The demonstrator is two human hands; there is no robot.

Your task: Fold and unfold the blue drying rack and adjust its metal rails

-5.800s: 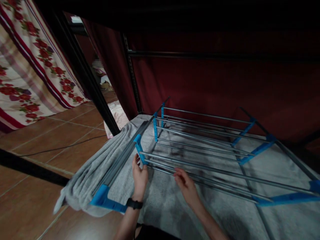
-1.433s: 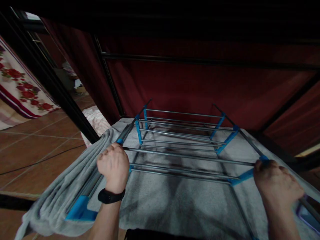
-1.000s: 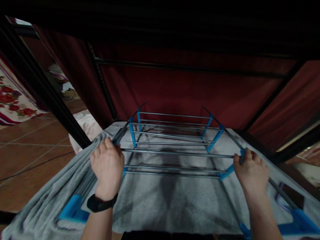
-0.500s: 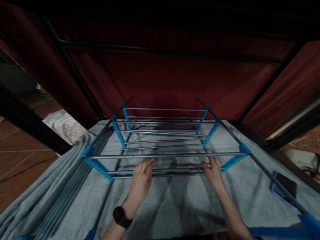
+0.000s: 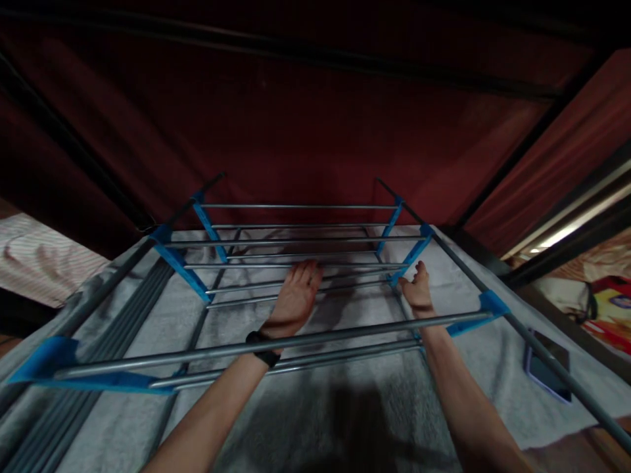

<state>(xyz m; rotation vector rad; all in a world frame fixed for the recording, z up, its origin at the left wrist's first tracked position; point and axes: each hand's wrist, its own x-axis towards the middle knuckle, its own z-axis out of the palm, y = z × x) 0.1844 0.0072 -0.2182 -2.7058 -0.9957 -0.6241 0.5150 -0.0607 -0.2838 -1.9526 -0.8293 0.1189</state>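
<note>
A rack of grey metal tubes with blue connectors (image 5: 414, 253) lies in front of me. My left hand (image 5: 298, 292) reaches past the nearest crossbar (image 5: 345, 334) to the middle tubes. Its fingers stretch out flat over or against a tube; whether they press on it I cannot tell. A dark watch (image 5: 263, 348) sits on that wrist. Beside the right-hand middle connector is my right hand (image 5: 417, 289), fingers apart, with nothing visible in it. The nearest crossbar runs across my right forearm and by my left wrist.
Several loose grey tubes (image 5: 106, 355) lie in a bundle at the left on a grey blanket (image 5: 305, 407). A phone (image 5: 548, 364) rests at the right, beside the rack's side tube. Dark red cloth (image 5: 305, 138) on a dark frame stands behind.
Both hands have moved forward, from the nearest tubes to the middle ones. The camera view has come closer, and the near crossbar now appears lower and tilted.
</note>
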